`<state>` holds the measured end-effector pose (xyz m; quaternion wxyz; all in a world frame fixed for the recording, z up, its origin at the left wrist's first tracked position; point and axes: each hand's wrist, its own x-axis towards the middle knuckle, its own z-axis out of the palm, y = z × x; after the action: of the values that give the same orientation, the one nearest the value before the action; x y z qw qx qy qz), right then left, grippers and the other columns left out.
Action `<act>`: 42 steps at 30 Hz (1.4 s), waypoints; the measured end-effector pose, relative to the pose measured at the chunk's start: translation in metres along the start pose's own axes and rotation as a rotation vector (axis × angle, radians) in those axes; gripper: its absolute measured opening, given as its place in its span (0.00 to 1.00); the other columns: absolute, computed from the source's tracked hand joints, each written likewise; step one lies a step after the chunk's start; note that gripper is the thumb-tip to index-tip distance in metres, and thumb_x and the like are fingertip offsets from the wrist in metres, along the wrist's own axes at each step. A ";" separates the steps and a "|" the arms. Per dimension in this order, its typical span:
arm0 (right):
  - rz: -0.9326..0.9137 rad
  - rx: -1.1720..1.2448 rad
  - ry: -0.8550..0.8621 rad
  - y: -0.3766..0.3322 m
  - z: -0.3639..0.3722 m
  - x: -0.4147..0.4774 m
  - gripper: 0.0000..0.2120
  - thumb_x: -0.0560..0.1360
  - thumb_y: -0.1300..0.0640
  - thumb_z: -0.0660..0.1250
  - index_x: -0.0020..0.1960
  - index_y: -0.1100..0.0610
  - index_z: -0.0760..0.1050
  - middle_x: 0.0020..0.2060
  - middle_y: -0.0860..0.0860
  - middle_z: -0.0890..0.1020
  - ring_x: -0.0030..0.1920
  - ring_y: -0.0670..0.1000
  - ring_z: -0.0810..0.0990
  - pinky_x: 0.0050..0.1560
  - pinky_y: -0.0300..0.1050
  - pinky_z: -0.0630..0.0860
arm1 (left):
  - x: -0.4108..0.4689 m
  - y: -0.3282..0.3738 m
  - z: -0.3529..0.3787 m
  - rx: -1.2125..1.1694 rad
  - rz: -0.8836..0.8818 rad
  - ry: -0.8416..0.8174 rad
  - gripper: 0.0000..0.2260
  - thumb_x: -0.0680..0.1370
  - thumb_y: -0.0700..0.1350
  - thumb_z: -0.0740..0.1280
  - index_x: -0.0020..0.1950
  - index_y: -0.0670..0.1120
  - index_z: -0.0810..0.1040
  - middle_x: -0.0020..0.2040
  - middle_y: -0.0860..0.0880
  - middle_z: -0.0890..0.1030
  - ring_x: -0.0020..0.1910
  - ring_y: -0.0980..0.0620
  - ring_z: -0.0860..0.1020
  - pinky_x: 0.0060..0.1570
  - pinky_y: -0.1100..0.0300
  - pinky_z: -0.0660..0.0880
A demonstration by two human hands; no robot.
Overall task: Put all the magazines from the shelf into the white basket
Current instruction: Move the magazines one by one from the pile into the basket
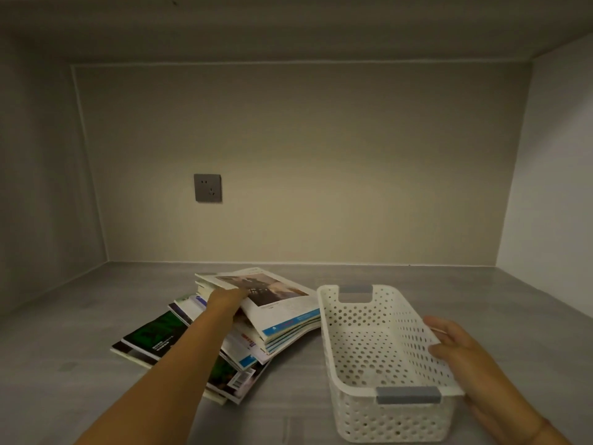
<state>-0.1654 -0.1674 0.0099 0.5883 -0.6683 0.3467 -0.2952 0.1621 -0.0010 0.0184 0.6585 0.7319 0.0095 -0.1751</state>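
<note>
A loose pile of magazines point(199, 342) lies on the grey shelf point(64, 348), left of centre. My left hand point(226, 303) grips a bunch of the upper magazines point(276, 300) and tilts them up; the top one shows a picture on a white cover. A dark green magazine point(154, 335) lies flat at the pile's left. To the right stands the white perforated basket point(353, 354) with grey handles, nothing inside it. My right hand point(449, 342) holds the basket's right rim, fingers over the edge.
The shelf is a deep niche with beige walls on the left, back and right and a ceiling above. A grey wall socket point(207, 187) sits on the back wall above the pile.
</note>
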 end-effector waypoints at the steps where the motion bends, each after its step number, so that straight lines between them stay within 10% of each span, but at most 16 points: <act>1: -0.002 0.006 0.003 0.000 0.000 0.000 0.17 0.76 0.68 0.56 0.53 0.47 0.72 0.52 0.50 0.80 0.50 0.54 0.79 0.46 0.52 0.77 | 0.000 -0.001 0.001 -0.073 0.007 -0.058 0.12 0.76 0.39 0.67 0.57 0.38 0.71 0.39 0.40 0.77 0.36 0.45 0.78 0.28 0.55 0.75; 6: -0.027 0.000 0.029 -0.002 0.004 -0.001 0.18 0.76 0.68 0.56 0.58 0.50 0.70 0.52 0.51 0.79 0.47 0.51 0.79 0.36 0.46 0.74 | -0.012 -0.013 -0.010 -0.446 -0.146 -0.310 0.01 0.75 0.36 0.63 0.44 0.39 0.73 0.38 0.41 0.78 0.39 0.44 0.78 0.24 0.58 0.79; 11: -0.023 -0.037 0.010 -0.003 0.005 -0.002 0.19 0.75 0.68 0.57 0.62 0.51 0.69 0.55 0.52 0.78 0.48 0.51 0.78 0.40 0.47 0.74 | -0.015 -0.013 -0.005 -0.395 -0.125 -0.220 0.06 0.80 0.41 0.64 0.54 0.40 0.71 0.42 0.40 0.77 0.39 0.44 0.77 0.27 0.52 0.80; 16: -0.021 -0.079 -0.005 -0.005 0.004 -0.001 0.18 0.76 0.66 0.58 0.61 0.49 0.68 0.56 0.52 0.77 0.50 0.55 0.79 0.43 0.50 0.75 | -0.029 0.002 0.010 -0.234 0.145 -0.021 0.13 0.79 0.43 0.64 0.61 0.39 0.71 0.44 0.43 0.77 0.41 0.45 0.76 0.42 0.51 0.76; 20: -0.021 -0.028 0.003 -0.003 0.004 0.000 0.19 0.75 0.68 0.57 0.62 0.52 0.69 0.54 0.51 0.78 0.48 0.51 0.78 0.38 0.46 0.73 | -0.066 0.023 0.016 -0.131 0.516 0.070 0.08 0.80 0.47 0.61 0.57 0.45 0.73 0.43 0.50 0.77 0.37 0.54 0.76 0.29 0.66 0.72; 29: -0.066 0.059 -0.061 -0.004 0.007 -0.001 0.17 0.76 0.60 0.62 0.64 0.52 0.68 0.50 0.45 0.78 0.47 0.47 0.79 0.36 0.40 0.73 | -0.163 0.072 0.052 -0.122 0.946 -0.073 0.10 0.81 0.47 0.60 0.41 0.57 0.71 0.41 0.52 0.79 0.40 0.56 0.80 0.36 0.61 0.78; 38: -0.346 -0.072 -0.246 -0.005 -0.001 -0.002 0.55 0.51 0.39 0.78 0.68 0.32 0.49 0.55 0.26 0.62 0.52 0.30 0.72 0.42 0.28 0.74 | -0.198 0.014 0.112 0.129 1.029 -0.066 0.10 0.82 0.49 0.57 0.52 0.45 0.75 0.39 0.50 0.77 0.39 0.48 0.79 0.37 0.56 0.76; 42: -0.398 -0.176 -0.256 -0.006 -0.003 0.003 0.58 0.48 0.35 0.78 0.68 0.32 0.45 0.62 0.30 0.59 0.64 0.40 0.64 0.60 0.38 0.68 | -0.214 0.006 0.118 0.145 1.069 -0.037 0.10 0.82 0.49 0.57 0.55 0.46 0.75 0.38 0.53 0.76 0.37 0.53 0.78 0.36 0.57 0.76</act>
<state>-0.1649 -0.1709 0.0164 0.4974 -0.8039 0.1553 -0.2866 -0.0666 -0.0699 0.0731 0.6038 0.6751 -0.3877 0.1714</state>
